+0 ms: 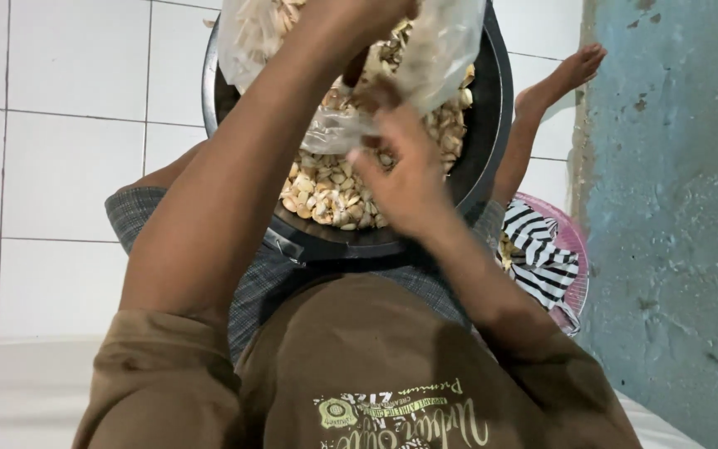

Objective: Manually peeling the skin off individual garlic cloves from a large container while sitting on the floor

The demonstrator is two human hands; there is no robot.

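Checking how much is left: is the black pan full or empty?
Partly full: pale peeled pieces cover the black pan bottom beneath the clear plastic bag.

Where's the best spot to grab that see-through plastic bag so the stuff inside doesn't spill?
Probably at its open top edge, coming from above. The clear plastic bag hangs soft and floppy over the black pan of pale peeled pieces, so pinching the bunched rim keeps the mouth up. The left hand already holds it high; the right hand grips its lower fold.

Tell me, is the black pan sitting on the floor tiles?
No, the black pan rests on the person's lap, above the white floor tiles.
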